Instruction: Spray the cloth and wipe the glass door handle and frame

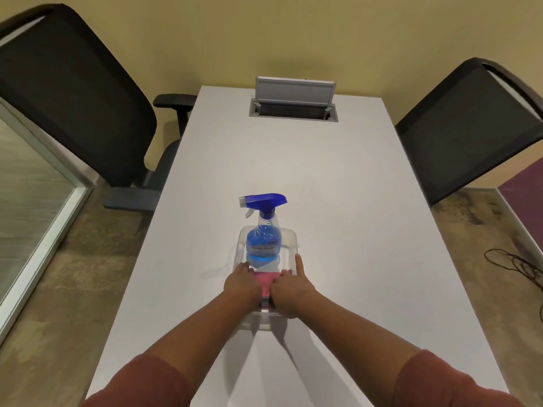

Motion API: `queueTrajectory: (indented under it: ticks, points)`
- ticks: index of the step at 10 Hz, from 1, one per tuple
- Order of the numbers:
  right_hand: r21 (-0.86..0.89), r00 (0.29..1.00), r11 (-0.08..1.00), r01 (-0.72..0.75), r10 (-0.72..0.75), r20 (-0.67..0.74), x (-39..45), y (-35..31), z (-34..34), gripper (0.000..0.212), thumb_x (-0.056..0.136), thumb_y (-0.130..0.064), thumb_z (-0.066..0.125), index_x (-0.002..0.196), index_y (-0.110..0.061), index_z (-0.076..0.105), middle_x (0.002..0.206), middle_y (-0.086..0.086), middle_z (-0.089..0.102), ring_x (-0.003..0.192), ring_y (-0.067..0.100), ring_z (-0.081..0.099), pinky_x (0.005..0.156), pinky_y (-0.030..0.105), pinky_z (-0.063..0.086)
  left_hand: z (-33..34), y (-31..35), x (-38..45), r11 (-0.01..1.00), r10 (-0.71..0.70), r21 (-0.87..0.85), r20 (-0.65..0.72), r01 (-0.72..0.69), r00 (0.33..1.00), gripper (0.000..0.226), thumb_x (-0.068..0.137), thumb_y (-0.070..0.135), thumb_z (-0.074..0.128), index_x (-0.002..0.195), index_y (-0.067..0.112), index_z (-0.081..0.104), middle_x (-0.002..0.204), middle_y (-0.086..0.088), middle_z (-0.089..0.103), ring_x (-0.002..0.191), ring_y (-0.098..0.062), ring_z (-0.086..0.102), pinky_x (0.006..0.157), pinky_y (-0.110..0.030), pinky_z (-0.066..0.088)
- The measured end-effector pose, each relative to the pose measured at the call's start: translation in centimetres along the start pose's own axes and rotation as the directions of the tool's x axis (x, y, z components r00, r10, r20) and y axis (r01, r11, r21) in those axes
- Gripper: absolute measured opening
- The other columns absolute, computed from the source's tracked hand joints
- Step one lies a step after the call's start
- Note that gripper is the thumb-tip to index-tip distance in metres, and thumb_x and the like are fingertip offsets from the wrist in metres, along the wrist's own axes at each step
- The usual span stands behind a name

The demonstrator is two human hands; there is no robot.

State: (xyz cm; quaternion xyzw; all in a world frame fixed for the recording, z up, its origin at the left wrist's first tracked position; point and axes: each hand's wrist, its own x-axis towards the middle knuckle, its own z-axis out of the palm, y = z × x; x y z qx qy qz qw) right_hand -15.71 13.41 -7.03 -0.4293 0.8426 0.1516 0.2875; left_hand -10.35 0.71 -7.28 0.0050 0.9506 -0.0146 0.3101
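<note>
A clear spray bottle (262, 245) with blue liquid and a blue trigger head stands upright in a clear plastic tray (289, 230) on the white table (264, 160). A pink cloth (264, 279) lies in the tray's near half, mostly hidden by my hands. My left hand (242, 284) has its fingers curled onto the cloth's left side. My right hand (289, 292) curls onto the cloth's right side, with one finger straight along the tray's right rim. A glass panel with a pale frame (44, 230) stands at the far left; no handle is in view.
Black office chairs stand on the left (73, 107) and right (470, 127) of the table. An open grey cable box (293, 104) sits at the table's far end. Dark cables (511, 262) lie on the floor at right.
</note>
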Motion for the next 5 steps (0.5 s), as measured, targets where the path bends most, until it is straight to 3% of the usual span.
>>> queueTrajectory:
  ticks: [1,2,3,4,5]
  points:
    - [0.021,0.996,1.0,0.014,-0.012,-0.092,-1.4,0.6,-0.3,0.057,0.098,-0.053,0.045,0.15,-0.031,0.037,0.155,0.002,0.045,0.153,0.031,0.019,0.112,0.065,-0.019,-0.8,-1.4,-1.5,0.988,0.091,0.127,-0.031,-0.086,0.995,0.065,0.104,0.044,0.049,0.158,0.011,0.032,0.167,-0.016,0.026,0.157,-0.032,0.019,0.128,-0.043,0.021]
    - [0.039,0.988,0.999,-0.02,0.026,-0.155,-3.0,0.4,-1.4,0.051,0.097,-0.051,0.05,0.14,-0.025,0.048,0.148,0.006,0.053,0.149,0.033,0.028,0.113,0.07,-0.012,-1.3,-2.2,-3.6,0.968,0.179,0.205,-0.152,-0.146,0.972,0.058,0.105,0.037,0.049,0.155,0.011,0.038,0.164,-0.017,0.034,0.154,-0.033,0.026,0.127,-0.044,0.023]
    - [0.065,0.966,0.996,-0.061,0.075,-0.248,-4.9,-0.2,-2.7,0.041,0.096,-0.045,0.052,0.127,-0.018,0.056,0.134,0.006,0.061,0.137,0.03,0.042,0.117,0.067,0.002,-2.3,-3.1,-6.1,0.967,0.238,0.161,-0.306,-0.196,0.922,0.054,0.108,0.035,0.041,0.155,0.007,0.037,0.162,-0.015,0.038,0.153,-0.034,0.029,0.123,-0.044,0.028]
    - [0.069,0.899,0.993,-0.091,0.112,-0.423,-6.5,-0.1,-3.0,0.028,0.098,-0.029,0.044,0.118,-0.016,0.058,0.126,0.005,0.063,0.129,0.029,0.047,0.114,0.06,0.015,-3.6,-4.4,-8.9,0.936,0.351,0.217,-0.501,-0.277,0.792,0.056,0.109,0.043,0.03,0.147,0.007,0.051,0.154,-0.013,0.051,0.147,-0.034,0.042,0.118,-0.042,0.038]
    - [0.063,0.815,0.987,-0.148,0.158,-0.558,-7.5,0.1,-3.5,0.029,0.099,-0.026,0.037,0.119,-0.017,0.057,0.127,0.004,0.063,0.126,0.029,0.049,0.109,0.057,0.024,-4.9,-5.4,-11.1,0.924,0.372,0.329,-0.645,-0.198,0.668,0.059,0.104,0.05,0.031,0.129,0.014,0.071,0.133,-0.003,0.07,0.128,-0.024,0.064,0.102,-0.034,0.053]
